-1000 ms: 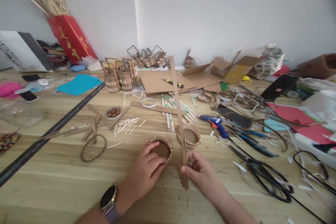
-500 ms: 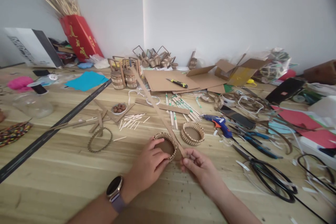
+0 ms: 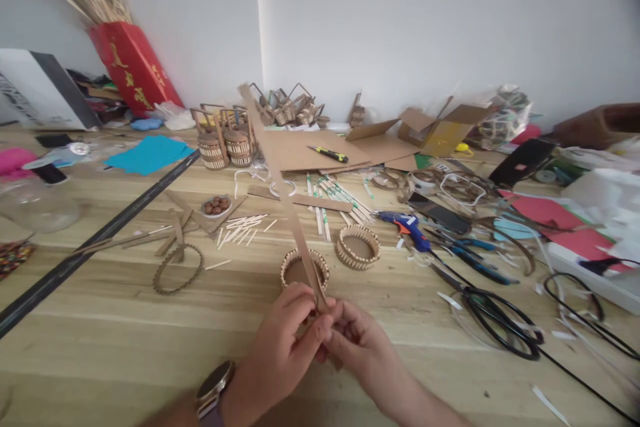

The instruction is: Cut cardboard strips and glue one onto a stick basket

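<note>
A long brown cardboard strip [image 3: 295, 223] slants up and away from my hands, its far end blurred. Its near end is pinched by my left hand [image 3: 295, 330], which wears a watch on the wrist. My right hand [image 3: 355, 340] grips the same end, the fingertips of both hands touching. Just beyond them a round ring-walled basket [image 3: 289, 267] of small sticks rests on the table, partly behind the strip. A second such basket [image 3: 358, 247] sits to its right, touched by neither hand.
A blue glue gun [image 3: 410, 230], pliers [image 3: 475, 260] and black scissors [image 3: 500, 320] lie at the right. Short sticks [image 3: 243, 230], a bowl of brown beads [image 3: 216, 205] and an oval ring [image 3: 179, 269] are at the left. Behind lie cardboard [image 3: 295, 151] and a cutter [image 3: 327, 153].
My left hand has let go of the nearer basket and closed on the strip's near end beside my right hand. The strip stands steeper, and the view has shifted slightly right.
</note>
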A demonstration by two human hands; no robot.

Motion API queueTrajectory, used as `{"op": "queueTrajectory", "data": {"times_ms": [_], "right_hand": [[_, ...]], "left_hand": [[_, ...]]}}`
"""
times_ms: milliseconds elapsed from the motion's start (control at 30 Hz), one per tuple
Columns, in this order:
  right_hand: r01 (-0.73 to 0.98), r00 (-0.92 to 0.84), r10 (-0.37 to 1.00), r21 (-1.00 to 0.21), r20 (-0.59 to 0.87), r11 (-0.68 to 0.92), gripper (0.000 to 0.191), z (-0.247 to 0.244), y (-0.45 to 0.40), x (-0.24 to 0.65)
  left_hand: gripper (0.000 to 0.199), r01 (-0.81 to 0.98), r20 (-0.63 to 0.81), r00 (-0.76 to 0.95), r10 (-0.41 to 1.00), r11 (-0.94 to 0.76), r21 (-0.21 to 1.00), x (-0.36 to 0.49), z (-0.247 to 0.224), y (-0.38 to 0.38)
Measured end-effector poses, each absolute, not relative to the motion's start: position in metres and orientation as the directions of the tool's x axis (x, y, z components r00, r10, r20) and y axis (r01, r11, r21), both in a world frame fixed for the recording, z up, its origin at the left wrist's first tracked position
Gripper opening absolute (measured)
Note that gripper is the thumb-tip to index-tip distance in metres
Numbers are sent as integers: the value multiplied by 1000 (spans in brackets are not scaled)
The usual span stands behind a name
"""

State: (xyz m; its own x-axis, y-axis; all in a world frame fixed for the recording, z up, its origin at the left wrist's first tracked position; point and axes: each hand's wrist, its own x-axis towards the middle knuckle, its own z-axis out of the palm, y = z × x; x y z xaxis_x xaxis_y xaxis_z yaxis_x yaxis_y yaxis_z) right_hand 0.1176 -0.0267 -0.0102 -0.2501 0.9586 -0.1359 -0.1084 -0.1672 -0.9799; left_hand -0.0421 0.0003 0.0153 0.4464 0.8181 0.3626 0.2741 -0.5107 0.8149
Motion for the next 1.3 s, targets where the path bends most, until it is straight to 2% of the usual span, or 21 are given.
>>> {"op": "queueTrajectory", "data": {"times_ms": [100, 200, 267, 367, 500, 633, 900, 1100, 1300], "right_hand": [[75, -267, 963, -997, -43, -24, 39, -2, -35, 119], [430, -228, 970, -884, 88, 182, 28, 11, -40, 145], [626, -122, 985, -761, 123, 172, 26, 18, -38, 179], [872, 92, 972, -488, 214, 25, 36, 24, -29, 245], [896, 288, 935, -402, 208, -186, 43, 28, -22, 326], [896, 338, 925, -360, 172, -261, 40, 29, -19, 358], [945, 222, 967, -271, 127, -182, 28, 27, 31, 328], [982, 49, 995, -188, 86, -32, 21, 39, 85, 289], [990, -82, 997, -111, 5, 82, 24, 44, 137, 251]], "left_hand": [[27, 236, 243, 463, 853, -383, 893, -41, 16, -4], [33, 232, 134, 432, 892, -253, 939, -46, 15, -1], [36, 233, 83, 410, 908, -193, 953, -48, 14, 1], [42, 203, 38, 394, 918, -127, 971, -49, 11, 3], [47, 185, 15, 389, 921, -94, 978, -45, 8, 4], [50, 204, -1, 368, 930, -80, 976, -43, 6, 5], [55, 201, -36, 361, 932, -40, 979, -44, 0, 6], [53, 183, -73, 322, 944, 14, 983, -48, -7, 7], [51, 155, -90, 306, 948, 43, 987, -50, -15, 8]]}}
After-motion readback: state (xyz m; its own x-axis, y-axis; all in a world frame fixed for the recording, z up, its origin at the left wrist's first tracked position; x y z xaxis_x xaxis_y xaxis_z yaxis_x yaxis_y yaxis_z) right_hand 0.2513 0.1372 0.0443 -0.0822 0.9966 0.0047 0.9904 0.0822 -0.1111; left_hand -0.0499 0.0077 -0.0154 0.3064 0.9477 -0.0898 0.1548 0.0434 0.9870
